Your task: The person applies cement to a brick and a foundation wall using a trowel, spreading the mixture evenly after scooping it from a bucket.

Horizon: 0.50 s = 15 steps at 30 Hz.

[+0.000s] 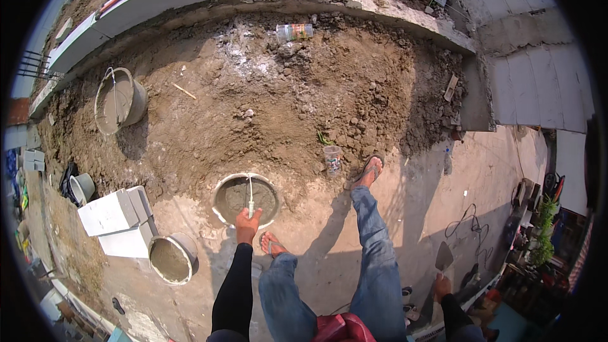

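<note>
My left hand (247,225) is closed around the grip of a bucket's wire handle (251,193). The bucket (218,191) stands below it on the ground and holds wet grey mortar (235,197). Off to the right, my right hand (441,287) grips a trowel (444,256), its pointed metal blade directed away from me. Only the lower part of the trowel's handle is hidden in the fist. My feet in flip-flops stand either side of the bucket's right edge, the right foot (367,171) farther forward.
Another mortar bucket (136,104) stands far left, and a third (189,253) sits beside white blocks (120,218). Loose soil (272,107) reaches a low block wall (152,0). A plastic cup (332,159) lies near my right foot; a black cable (472,225) coils at right.
</note>
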Each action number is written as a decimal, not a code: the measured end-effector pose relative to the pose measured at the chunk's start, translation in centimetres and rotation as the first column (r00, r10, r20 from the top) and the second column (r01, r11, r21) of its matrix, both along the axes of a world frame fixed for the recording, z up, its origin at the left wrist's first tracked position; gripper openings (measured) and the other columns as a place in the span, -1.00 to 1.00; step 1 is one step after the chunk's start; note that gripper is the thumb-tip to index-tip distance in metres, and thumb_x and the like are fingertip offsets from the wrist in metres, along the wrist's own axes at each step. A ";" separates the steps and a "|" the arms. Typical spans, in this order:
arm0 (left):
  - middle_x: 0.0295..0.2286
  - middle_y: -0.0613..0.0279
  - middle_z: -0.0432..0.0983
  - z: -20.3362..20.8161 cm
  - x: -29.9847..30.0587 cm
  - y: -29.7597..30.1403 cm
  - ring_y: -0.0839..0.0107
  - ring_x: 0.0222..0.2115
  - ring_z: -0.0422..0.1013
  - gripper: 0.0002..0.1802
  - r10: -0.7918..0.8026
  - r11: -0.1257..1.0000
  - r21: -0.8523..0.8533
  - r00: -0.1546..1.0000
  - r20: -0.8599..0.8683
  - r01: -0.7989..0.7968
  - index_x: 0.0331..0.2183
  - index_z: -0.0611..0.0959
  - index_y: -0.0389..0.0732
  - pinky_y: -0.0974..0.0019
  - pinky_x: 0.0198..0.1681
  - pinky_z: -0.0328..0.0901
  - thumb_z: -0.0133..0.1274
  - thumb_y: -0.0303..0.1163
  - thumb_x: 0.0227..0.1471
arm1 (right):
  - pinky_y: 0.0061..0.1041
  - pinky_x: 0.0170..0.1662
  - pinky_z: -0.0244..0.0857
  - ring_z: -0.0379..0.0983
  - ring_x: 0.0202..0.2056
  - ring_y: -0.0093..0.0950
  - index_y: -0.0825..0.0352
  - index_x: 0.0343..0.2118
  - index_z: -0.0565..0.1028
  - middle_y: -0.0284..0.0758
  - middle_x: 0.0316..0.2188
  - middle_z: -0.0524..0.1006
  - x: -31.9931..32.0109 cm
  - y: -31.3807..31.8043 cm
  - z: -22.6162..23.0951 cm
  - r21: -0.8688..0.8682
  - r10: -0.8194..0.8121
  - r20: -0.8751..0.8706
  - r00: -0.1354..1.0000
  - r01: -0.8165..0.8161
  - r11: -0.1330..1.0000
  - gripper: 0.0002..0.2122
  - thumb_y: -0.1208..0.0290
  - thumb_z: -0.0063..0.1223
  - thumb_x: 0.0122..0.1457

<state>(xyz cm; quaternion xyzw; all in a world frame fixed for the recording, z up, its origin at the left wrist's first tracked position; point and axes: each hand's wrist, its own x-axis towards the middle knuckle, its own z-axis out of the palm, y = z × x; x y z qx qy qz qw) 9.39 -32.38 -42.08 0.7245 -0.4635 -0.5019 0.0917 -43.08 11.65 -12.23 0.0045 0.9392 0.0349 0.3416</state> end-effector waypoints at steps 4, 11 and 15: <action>-0.64 0.04 0.54 3.0 -8.7 -1.6 0.19 -0.55 0.51 -0.45 -0.121 0.983 0.152 0.988 0.098 0.105 -0.45 0.64 -0.35 0.17 -0.40 0.35 0.30 0.04 -0.09 | -0.03 -0.13 0.40 0.58 -0.20 -0.03 0.44 -0.15 0.47 -0.01 -0.30 0.61 -4.7 18.1 4.9 0.398 0.451 0.291 0.844 -0.535 0.745 -0.57 0.06 -0.15 0.33; -0.68 0.44 0.38 14.9 -16.1 -9.1 0.62 -0.68 0.26 -0.57 0.006 0.944 0.329 1.000 0.001 -0.006 -0.50 0.67 -0.21 0.39 -0.63 0.17 0.29 0.00 0.03 | -0.03 -0.19 0.43 0.57 -0.22 -0.03 0.40 -0.05 0.40 -0.04 -0.22 0.58 -13.4 7.3 1.3 0.236 0.221 0.734 0.642 -0.546 0.804 -0.66 0.31 0.07 0.17; -0.70 0.45 0.36 23.0 -22.6 -15.2 0.65 -0.69 0.25 -0.54 -0.030 0.937 0.348 0.999 -0.029 0.038 -0.53 0.62 -0.19 0.45 -0.61 0.14 0.23 0.02 0.11 | -0.11 -0.28 0.45 0.59 -0.36 -0.15 0.40 -0.18 0.50 -0.06 -0.38 0.60 -20.5 8.5 2.0 0.013 0.518 0.502 0.692 -0.605 0.796 -0.68 0.20 0.05 0.20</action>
